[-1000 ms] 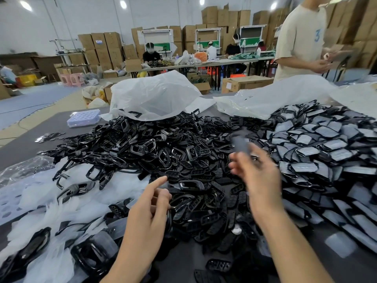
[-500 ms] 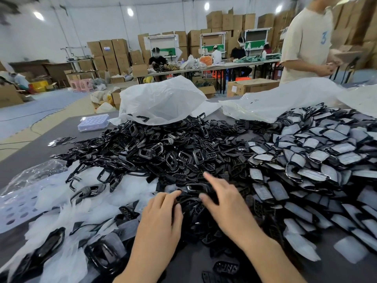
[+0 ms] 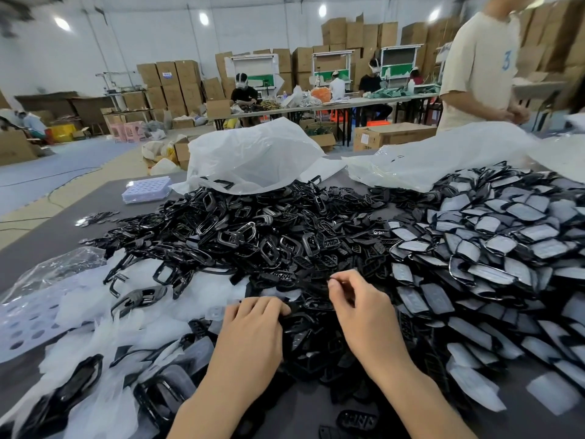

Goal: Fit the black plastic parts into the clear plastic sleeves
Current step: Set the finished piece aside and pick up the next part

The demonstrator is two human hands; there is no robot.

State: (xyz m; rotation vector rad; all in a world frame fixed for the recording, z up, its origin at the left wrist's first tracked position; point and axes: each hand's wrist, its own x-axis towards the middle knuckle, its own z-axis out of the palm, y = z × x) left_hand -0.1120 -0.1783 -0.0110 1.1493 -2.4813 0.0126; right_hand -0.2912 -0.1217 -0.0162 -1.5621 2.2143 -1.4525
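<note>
1. My left hand [image 3: 253, 331] lies palm down on the heap of black parts [image 3: 253, 236], with the fingers bent over one of them. Whether it really grasps it, I cannot tell.
2. My right hand [image 3: 361, 308] has its fingers curled, the thumb tip pressed to the forefinger just above the heap. I cannot tell if anything is between them.
3. The parts are under and ahead of both hands, in the middle of the table [image 3: 41, 248]. One long part [image 3: 316, 305] lies between the hands, its long axis roughly left to right, near the left fingertips.
4. The sleeves [image 3: 95, 312] lie just beside the left hand and well apart from the right. So I judge the left should fetch a sleeve and the right the part.
5. The filled sleeves [image 3: 506, 248] are heaped on the right.
</note>
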